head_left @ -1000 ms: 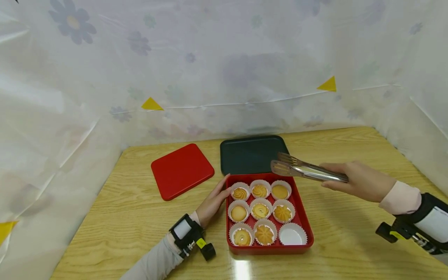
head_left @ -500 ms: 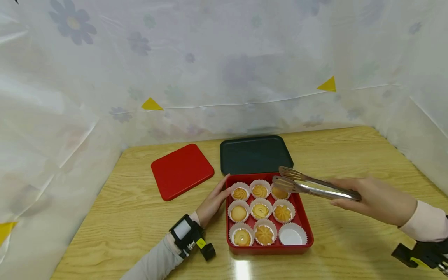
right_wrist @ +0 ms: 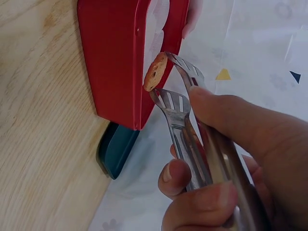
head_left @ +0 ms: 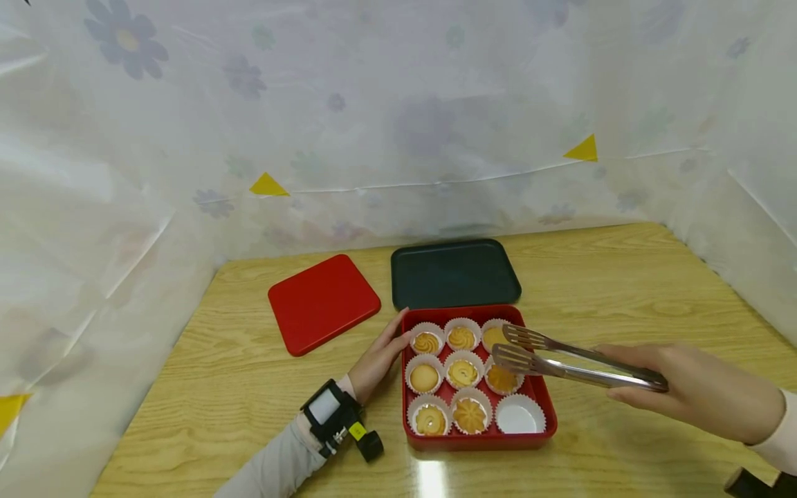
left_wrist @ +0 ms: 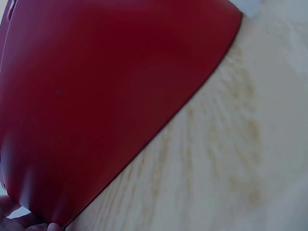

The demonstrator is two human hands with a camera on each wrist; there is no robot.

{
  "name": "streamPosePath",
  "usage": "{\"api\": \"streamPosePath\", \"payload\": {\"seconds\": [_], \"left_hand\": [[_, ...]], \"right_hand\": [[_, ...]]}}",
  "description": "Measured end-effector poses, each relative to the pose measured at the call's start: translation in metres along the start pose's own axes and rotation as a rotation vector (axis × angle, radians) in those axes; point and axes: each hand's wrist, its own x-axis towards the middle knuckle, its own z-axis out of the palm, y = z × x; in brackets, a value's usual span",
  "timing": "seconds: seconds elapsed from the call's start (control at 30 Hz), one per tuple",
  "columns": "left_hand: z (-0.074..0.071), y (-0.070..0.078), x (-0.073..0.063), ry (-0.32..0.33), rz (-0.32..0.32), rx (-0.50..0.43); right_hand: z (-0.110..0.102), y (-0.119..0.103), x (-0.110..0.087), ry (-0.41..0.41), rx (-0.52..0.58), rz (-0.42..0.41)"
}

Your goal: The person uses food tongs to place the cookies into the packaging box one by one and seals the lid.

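Observation:
My right hand [head_left: 703, 398] holds metal tongs [head_left: 579, 363] whose slotted tips hang over the right-hand cups of a red box [head_left: 479, 444]. The box holds several cookies in white paper cups; its near-right paper cup [head_left: 519, 415] has no cookie. A browned cookie [right_wrist: 156, 72] shows edge-on between the tong tips in the right wrist view; I cannot tell whether the tips grip it. My left hand [head_left: 376, 363] lies along the box's left wall with fairly straight fingers, touching the rim near the far corner. Its fingertips barely show in the left wrist view.
A dark green tray [head_left: 454, 273] lies just behind the box, bare on top. A flat red lid [head_left: 324, 301] rests to the left on the wooden table [head_left: 205, 401]. A pale flowered sheet [head_left: 373, 124] encloses the back and sides.
My right hand with the tongs has moved nearer and to the right, bringing the tips from the tray's near edge to above the right-hand cookies. My left hand has stayed against the box.

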Motion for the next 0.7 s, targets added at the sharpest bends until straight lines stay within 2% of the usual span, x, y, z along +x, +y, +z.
{"api": "streamPosePath", "payload": {"seconds": [0.2,0.43,0.57,0.7], "left_hand": [[0.0,0.001,0.0,-0.001,-0.001,0.007],[0.0,0.002,0.0,0.0,0.004,0.012],[0.001,0.001,0.0,0.004,0.001,0.011],[0.001,0.001,0.0,0.007,-0.002,0.011]], "right_hand": [[0.003,-0.002,-0.007,-0.005,-0.024,0.003],[0.008,0.001,-0.017,-0.064,-0.014,0.014],[0.011,0.002,-0.02,-0.073,-0.045,-0.007],[0.008,0.001,-0.021,-0.119,-0.066,-0.005]]}}
